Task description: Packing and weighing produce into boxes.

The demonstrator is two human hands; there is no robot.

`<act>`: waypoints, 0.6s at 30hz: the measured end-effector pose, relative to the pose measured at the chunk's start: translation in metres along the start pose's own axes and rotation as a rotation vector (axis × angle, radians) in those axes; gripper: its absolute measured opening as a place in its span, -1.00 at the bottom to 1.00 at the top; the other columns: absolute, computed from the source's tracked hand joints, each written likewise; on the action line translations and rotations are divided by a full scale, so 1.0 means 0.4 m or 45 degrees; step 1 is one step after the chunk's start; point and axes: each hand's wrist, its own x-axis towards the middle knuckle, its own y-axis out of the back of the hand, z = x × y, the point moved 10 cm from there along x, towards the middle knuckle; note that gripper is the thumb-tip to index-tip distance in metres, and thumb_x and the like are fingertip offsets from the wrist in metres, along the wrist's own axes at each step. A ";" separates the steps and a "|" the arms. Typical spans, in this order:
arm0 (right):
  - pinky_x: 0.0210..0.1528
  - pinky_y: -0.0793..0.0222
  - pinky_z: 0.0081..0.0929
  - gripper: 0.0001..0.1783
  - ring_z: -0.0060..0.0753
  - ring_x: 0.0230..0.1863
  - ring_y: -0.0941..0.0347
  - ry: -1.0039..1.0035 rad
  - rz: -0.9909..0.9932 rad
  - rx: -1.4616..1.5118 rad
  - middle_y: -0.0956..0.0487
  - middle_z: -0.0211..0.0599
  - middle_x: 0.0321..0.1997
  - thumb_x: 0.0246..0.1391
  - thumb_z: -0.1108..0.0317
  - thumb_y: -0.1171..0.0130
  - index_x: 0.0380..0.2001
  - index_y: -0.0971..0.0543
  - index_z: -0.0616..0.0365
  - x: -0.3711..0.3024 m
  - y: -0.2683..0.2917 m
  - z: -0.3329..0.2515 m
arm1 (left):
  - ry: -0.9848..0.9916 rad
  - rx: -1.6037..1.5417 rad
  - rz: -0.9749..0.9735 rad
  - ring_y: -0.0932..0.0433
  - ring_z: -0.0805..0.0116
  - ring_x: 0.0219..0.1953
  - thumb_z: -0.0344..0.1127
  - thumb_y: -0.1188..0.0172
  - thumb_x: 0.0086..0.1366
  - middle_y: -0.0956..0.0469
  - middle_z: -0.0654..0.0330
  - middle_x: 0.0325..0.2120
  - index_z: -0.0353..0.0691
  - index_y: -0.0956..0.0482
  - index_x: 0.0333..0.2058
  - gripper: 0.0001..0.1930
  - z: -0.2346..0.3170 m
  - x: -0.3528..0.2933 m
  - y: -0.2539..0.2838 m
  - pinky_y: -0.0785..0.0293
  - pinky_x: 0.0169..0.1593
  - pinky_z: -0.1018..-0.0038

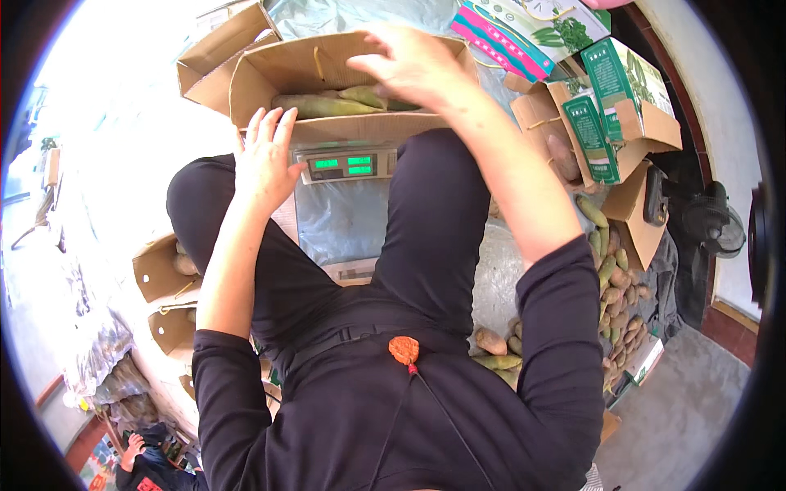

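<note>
From where I sit, everything turns on how the long green vegetables lie against my two grips. They rest in the open cardboard box, long axes running mostly left to right, roughly along the box's own length. My right grip hangs over the right half of that box, fingers pointing left; from it the vegetables lie below and to the left, partly hidden under the wrist. I read it as wide: the fingers are spread, and I see nothing between them. The cord handle on the far wall sits left of those fingertips, apart from them.

My left grip is at the near left corner of the box, fingers fanned and pointing away from the body, also wide with nothing visible in it. From it, the front vegetable starts just beyond the fingertips and runs off to the right, so for that left end I judge this grip the nearer one; for the right ends, the other is. Whether its fingers touch the cardboard I cannot tell. Just right of its thumb is the scale display, lit green, below the box's near wall.
</note>
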 end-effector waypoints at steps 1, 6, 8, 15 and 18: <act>-0.09 -0.42 -0.29 -0.54 -0.20 -0.13 -0.53 -0.115 -0.008 0.128 -0.58 -0.13 -0.14 -0.03 0.11 -0.18 -0.07 -0.52 0.09 -0.035 0.031 0.016 | 0.006 0.000 -0.015 -0.07 0.09 0.30 -0.28 -0.38 -0.06 -0.21 0.16 0.20 -0.04 -0.17 0.23 -0.15 -0.012 -0.008 -0.006 0.07 0.29 -0.04; -0.01 -0.36 -0.52 -0.62 -0.51 -0.08 -0.45 -0.413 0.312 0.406 -0.56 -0.32 -0.11 0.09 0.33 -0.16 -0.01 -0.50 0.21 -0.295 0.179 0.312 | -0.034 0.000 0.062 -0.11 0.11 0.28 -0.26 -0.39 -0.07 -0.25 0.17 0.17 -0.03 -0.20 0.22 -0.16 0.003 0.005 0.002 0.02 0.27 -0.03; -0.02 -0.36 -0.53 -0.63 -0.53 -0.14 -0.48 -0.633 0.438 0.556 -0.57 -0.34 -0.14 0.08 0.35 -0.17 -0.02 -0.50 0.21 -0.460 0.178 0.463 | -0.056 0.010 0.079 -0.12 0.12 0.27 -0.22 -0.39 -0.06 -0.25 0.17 0.17 -0.03 -0.20 0.21 -0.18 0.008 0.011 0.001 0.01 0.27 -0.06; -0.19 -0.43 -0.51 -0.71 -0.52 -0.29 -0.49 -1.256 0.455 0.452 -0.60 -0.26 -0.31 0.02 0.43 -0.18 -0.15 -0.55 0.26 -1.094 -0.037 0.722 | -0.099 0.054 0.081 -0.12 0.12 0.28 -0.27 -0.37 -0.03 -0.26 0.15 0.17 -0.01 -0.18 0.23 -0.18 0.005 0.011 -0.017 0.03 0.27 -0.04; -0.15 -0.44 -0.40 -0.69 -0.30 -0.25 -0.55 -1.510 0.214 0.331 -0.62 -0.14 -0.32 -0.04 0.38 -0.18 -0.18 -0.57 0.23 -1.326 -0.198 0.717 | -0.110 0.060 0.100 -0.14 0.10 0.27 -0.30 -0.34 -0.01 -0.26 0.09 0.16 -0.02 -0.18 0.24 -0.20 -0.011 0.002 -0.021 0.03 0.28 0.04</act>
